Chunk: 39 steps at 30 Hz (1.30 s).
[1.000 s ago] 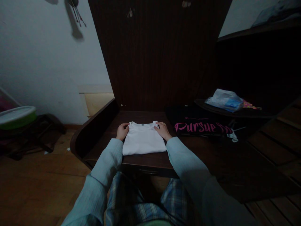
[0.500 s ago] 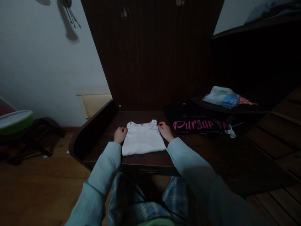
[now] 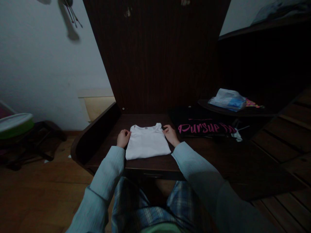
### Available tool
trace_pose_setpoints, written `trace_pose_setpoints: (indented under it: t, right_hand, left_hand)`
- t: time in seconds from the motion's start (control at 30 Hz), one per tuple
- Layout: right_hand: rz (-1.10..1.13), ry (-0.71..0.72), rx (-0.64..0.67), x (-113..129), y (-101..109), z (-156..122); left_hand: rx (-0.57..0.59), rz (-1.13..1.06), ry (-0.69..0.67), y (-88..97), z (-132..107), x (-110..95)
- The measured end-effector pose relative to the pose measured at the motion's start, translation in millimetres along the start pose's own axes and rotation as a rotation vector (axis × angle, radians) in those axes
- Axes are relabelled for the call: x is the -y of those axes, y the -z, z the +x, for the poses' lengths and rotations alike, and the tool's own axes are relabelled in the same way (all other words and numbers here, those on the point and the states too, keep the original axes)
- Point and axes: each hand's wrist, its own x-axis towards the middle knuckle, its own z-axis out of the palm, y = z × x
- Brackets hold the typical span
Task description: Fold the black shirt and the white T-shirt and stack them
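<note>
A folded white shirt [image 3: 147,142] lies flat on a dark wooden desk [image 3: 145,165], collar toward the back. My left hand [image 3: 123,138] rests at the shirt's left edge near the shoulder, fingers curled and pinching the cloth. My right hand [image 3: 171,135] is at the shirt's upper right corner, fingers closed on the fabric there. Both arms wear pale blue sleeves.
A black shirt with pink lettering [image 3: 205,127] lies to the right on the desk. Behind it a dark tray holds a plastic bag [image 3: 227,100]. A dark wooden panel rises at the back. A green-rimmed basin [image 3: 15,123] sits on a stool at left.
My left hand has slid slightly down the shirt's left edge. The view has shifted a little; the shirt stays in place.
</note>
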Motion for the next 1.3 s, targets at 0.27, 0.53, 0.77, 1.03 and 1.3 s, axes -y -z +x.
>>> trace_pose_setpoints:
  t: [0.27,0.53,0.77,1.03,1.3]
  right_hand:
    - [-0.154,-0.014,-0.002,1,1,-4]
    - [-0.028,-0.007,-0.049,-4,-7,8]
    - [0.015,-0.041,-0.086,-5,-13,17]
    - [-0.026,-0.066,-0.116,-2,-7,11]
    - [-0.011,-0.043,0.04,-2,7,-16]
  left_hand:
    - [0.015,0.039,0.125,4.6,-4,-3]
    - [0.004,0.061,0.089,-2.6,3,0]
    - [-0.027,0.017,0.037,-6.4,8,0]
    - [-0.009,-0.007,0.073,-8.8,7,4]
    - [0.03,-0.017,0.026,-1.6,-14,9]
